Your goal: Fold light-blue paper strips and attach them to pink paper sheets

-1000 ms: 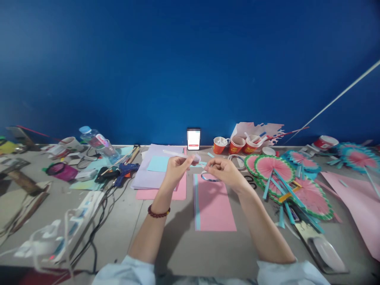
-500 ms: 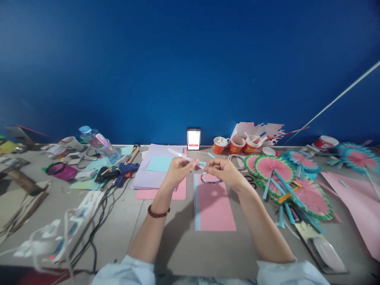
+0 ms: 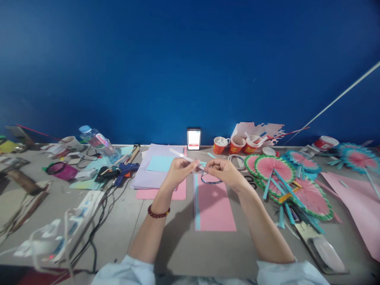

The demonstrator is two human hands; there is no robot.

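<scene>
A thin white strip (image 3: 180, 154) slants between my two hands above the table. My left hand (image 3: 181, 170) is closed on it, thumb and fingers pinched, with the strip's free end sticking out to the upper left. On the strip's other end my right hand (image 3: 221, 169) is pinched too. Below the right fingers shows a dark ring-shaped loop (image 3: 211, 182); whether those fingers hold it is unclear. Under the hands lies a pink sheet (image 3: 216, 209) with a light blue edge. Light blue paper (image 3: 160, 163) rests on lilac sheets (image 3: 145, 174) beside my left hand.
A lit phone (image 3: 194, 139) stands against the blue wall. Red paper cups (image 3: 219, 147) are behind my right hand. Pink and green paper fans (image 3: 274, 168) lie to the right. At the left are a glue gun (image 3: 126, 172), a bottle (image 3: 99, 142) and a power strip (image 3: 78, 221).
The white strip and my left fingers have shifted very slightly to the right. My right hand keeps its pinch in nearly the same place.
</scene>
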